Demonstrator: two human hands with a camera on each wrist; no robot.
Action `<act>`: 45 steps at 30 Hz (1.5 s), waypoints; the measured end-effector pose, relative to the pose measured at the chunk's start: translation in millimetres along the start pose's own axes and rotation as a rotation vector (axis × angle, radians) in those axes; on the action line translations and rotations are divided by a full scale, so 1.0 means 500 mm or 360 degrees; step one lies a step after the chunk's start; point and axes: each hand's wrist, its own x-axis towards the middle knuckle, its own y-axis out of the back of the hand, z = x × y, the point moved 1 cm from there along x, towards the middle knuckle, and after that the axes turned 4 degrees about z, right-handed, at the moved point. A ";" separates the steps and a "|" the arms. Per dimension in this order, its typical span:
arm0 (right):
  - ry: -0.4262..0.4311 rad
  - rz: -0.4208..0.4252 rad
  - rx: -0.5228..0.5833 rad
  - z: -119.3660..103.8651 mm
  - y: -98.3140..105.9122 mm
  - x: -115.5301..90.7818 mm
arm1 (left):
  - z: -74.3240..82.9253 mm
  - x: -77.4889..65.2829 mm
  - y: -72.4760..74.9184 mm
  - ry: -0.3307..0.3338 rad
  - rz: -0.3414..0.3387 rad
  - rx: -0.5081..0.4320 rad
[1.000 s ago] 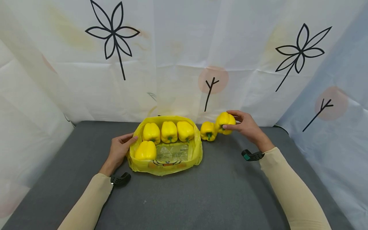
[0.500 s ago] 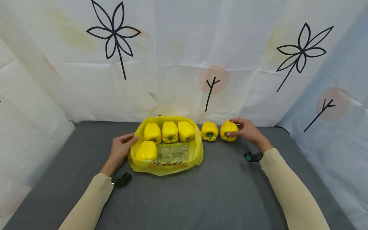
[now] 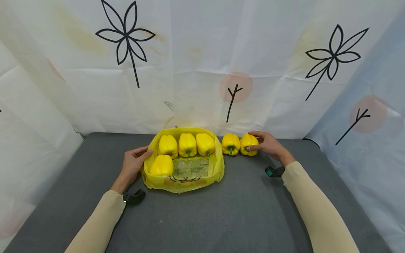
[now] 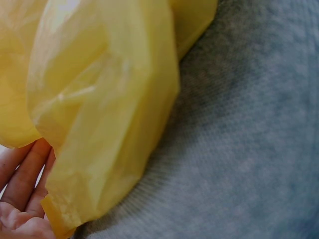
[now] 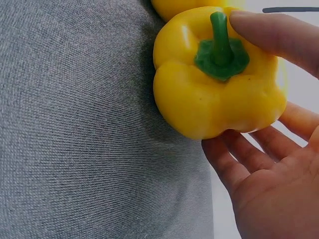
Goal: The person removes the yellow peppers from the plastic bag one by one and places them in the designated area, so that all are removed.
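Note:
My left hand (image 3: 132, 163) holds the left rim of an open yellow plastic bag (image 3: 202, 181), thumb over the edge. In the left wrist view, the bag's crumpled wall (image 4: 109, 99) hides part of the fingers. Three yellow bell peppers (image 3: 187, 144) stand in a row at the back of the bag, and another pepper (image 3: 161, 165) lies at its front left. On the table to the right, my right hand (image 3: 270, 146) grips a yellow bell pepper (image 5: 199, 104), thumb by its green stem and fingers around the far side. A similar pepper (image 3: 230, 144) sits between it and the bag.
A dark grey cloth-covered table (image 3: 202, 221) spreads beneath everything. White printed fabric (image 3: 196, 88) hangs right behind the bag and peppers, with more fabric at both sides. Each wrist wears a dark band (image 3: 274, 172).
My right hand has lowered the pepper to the table on the right, then slid it left against the neighbouring pepper. The left hand stays at the bag's rim.

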 end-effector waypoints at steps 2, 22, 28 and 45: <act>0.0004 -0.0004 0.0003 0.000 0.000 0.000 | 0.001 0.000 0.000 0.0003 0.0000 0.0000; 0.0048 0.0029 0.0004 -0.015 0.014 -0.020 | 0.003 -0.004 0.000 0.0000 0.0007 -0.0014; 0.0101 0.0058 0.0014 -0.038 0.023 -0.042 | 0.004 -0.004 0.000 -0.0005 -0.0005 -0.0021; 0.0378 0.0207 -0.0073 -0.093 -0.018 -0.080 | 0.001 -0.001 0.001 -0.0021 -0.0026 -0.0020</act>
